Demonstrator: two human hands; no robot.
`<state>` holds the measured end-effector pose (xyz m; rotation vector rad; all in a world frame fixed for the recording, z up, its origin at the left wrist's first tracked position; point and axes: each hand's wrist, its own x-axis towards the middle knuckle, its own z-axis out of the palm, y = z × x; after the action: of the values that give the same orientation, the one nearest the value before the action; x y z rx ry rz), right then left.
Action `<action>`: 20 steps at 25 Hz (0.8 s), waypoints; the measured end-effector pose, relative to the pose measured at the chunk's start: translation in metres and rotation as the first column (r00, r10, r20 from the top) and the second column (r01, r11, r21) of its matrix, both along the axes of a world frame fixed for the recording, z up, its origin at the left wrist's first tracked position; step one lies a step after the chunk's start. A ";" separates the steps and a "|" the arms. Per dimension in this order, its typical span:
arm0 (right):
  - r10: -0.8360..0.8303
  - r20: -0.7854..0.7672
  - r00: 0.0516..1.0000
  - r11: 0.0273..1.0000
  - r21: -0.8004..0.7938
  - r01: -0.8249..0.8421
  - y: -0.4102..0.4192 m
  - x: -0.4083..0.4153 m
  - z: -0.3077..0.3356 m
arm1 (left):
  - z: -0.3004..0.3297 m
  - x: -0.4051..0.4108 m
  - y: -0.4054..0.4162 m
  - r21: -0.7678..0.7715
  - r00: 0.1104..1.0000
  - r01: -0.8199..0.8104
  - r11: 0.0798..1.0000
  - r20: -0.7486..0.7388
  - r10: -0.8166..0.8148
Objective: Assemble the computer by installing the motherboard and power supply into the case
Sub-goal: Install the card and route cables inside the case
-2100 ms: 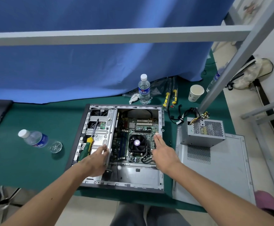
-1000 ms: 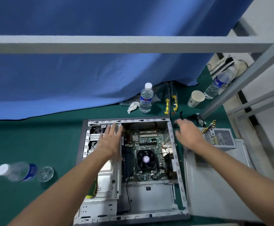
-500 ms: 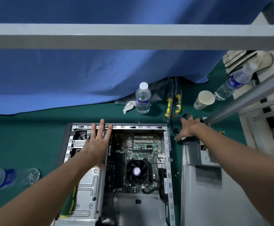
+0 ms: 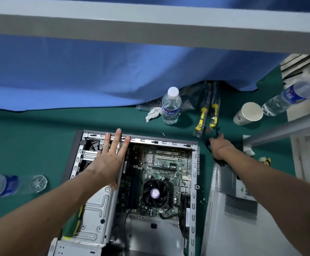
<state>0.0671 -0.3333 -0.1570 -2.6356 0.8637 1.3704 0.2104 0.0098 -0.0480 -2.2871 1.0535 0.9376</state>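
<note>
Reached right hand [image 4: 219, 147] farther beyond the case [image 4: 194, 174], grasping black cables [image 4: 208, 145]. Left hand [image 4: 110, 159] flat, fingers straight, on the case. Power supply [image 4: 228, 182] probably heavy, rigid; best gripped by its metal sides, not the floppy cables.

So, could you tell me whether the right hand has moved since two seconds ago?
Yes: the right hand left the case for the cables beside the screwdrivers.

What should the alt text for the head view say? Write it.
A person's left hand rests flat on the drive cage of an open computer case holding a motherboard, while the right hand reaches to black cables beyond the power supply on a green table.
</note>
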 end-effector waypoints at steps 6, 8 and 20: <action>0.110 0.076 0.991 0.991 -0.080 -0.104 -0.005 -0.001 0.026 | 0.011 -0.004 -0.004 -0.030 0.997 -0.057 0.998 -0.049 0.055; 0.106 0.123 0.987 0.990 -0.109 -0.093 -0.006 -0.002 0.044 | 0.011 -0.004 -0.003 -0.050 0.997 -0.058 0.997 -0.054 0.055; 0.071 0.722 0.688 0.997 -0.081 -0.018 0.073 0.001 0.189 | 0.014 -0.007 0.006 -0.187 0.996 -0.089 0.978 -0.025 0.086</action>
<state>0.0678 -0.2604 0.0317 -2.8626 0.7154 0.1846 0.2039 0.0163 -0.0344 -2.5015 1.0979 0.9283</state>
